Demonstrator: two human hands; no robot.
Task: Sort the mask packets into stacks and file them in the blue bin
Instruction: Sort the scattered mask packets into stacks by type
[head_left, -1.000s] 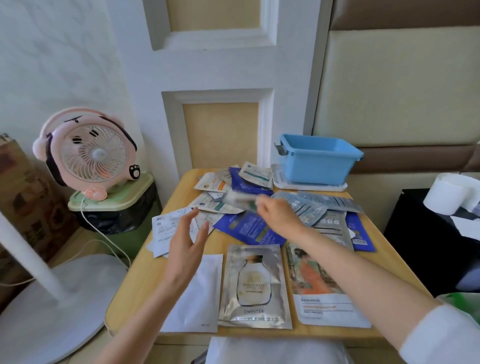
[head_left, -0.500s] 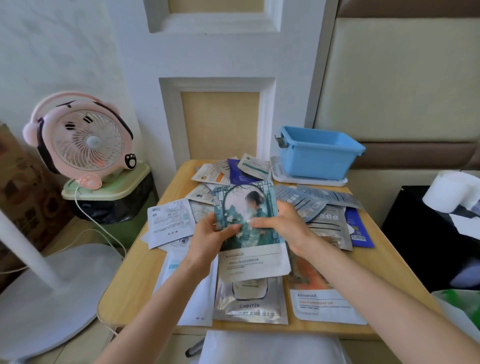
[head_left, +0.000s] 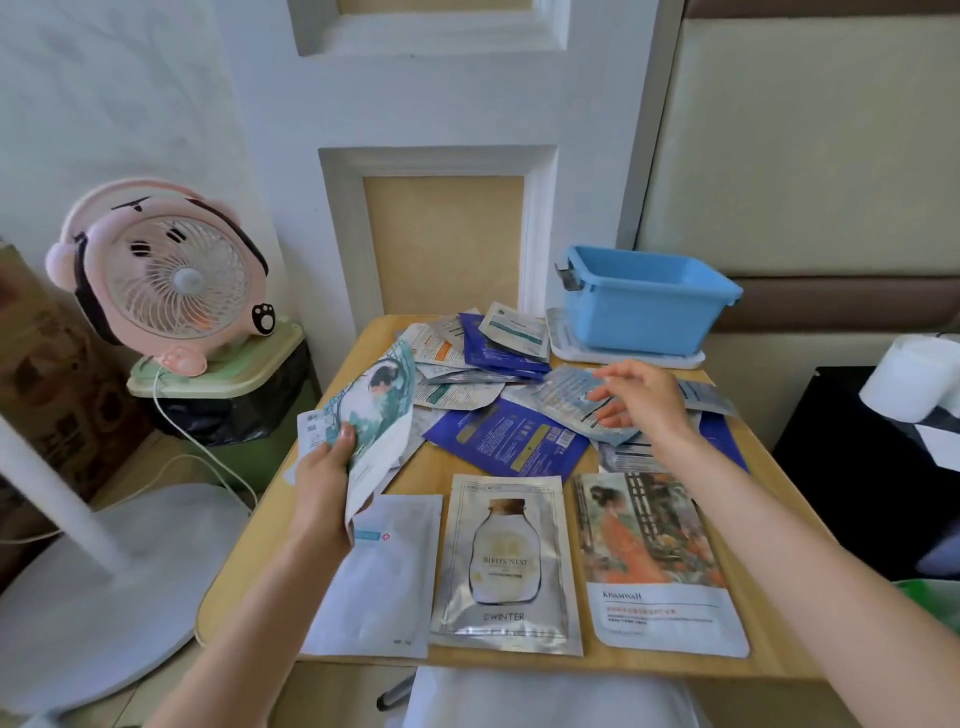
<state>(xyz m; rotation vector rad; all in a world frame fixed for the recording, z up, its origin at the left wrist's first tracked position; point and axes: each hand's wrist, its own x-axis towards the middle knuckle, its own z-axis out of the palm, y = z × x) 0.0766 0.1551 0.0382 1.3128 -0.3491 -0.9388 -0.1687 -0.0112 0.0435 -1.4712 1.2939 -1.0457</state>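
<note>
On table (head_left: 519, 656), near edge: three packets flat in a row, side by side. White packet (head_left: 384, 571) left, silver packet (head_left: 506, 561) middle, orange packet (head_left: 660, 561) right.

Left hand (head_left: 324, 478): gripping teal packet (head_left: 379, 410), thumb on the printed face, fingers behind. Packet is up off the table, tilted, over the left edge; its lower end hangs above the white packet's top corner.

Right hand (head_left: 639, 397): not holding anything, fingers spread and relaxed, over grey packet (head_left: 566, 400) at the right of the loose pile (head_left: 467, 358). Fingertips are at the packet's surface; can't tell if they actually touch.

Navy packet (head_left: 509, 436) lies flat between the pile and the row, just behind the silver one, partly under the grey one.

Bin (head_left: 644, 312): far right corner, upright, sitting on a white tray (head_left: 623, 358), just behind my right hand.

Fan (head_left: 166, 280): off the table to the left, facing me.
</note>
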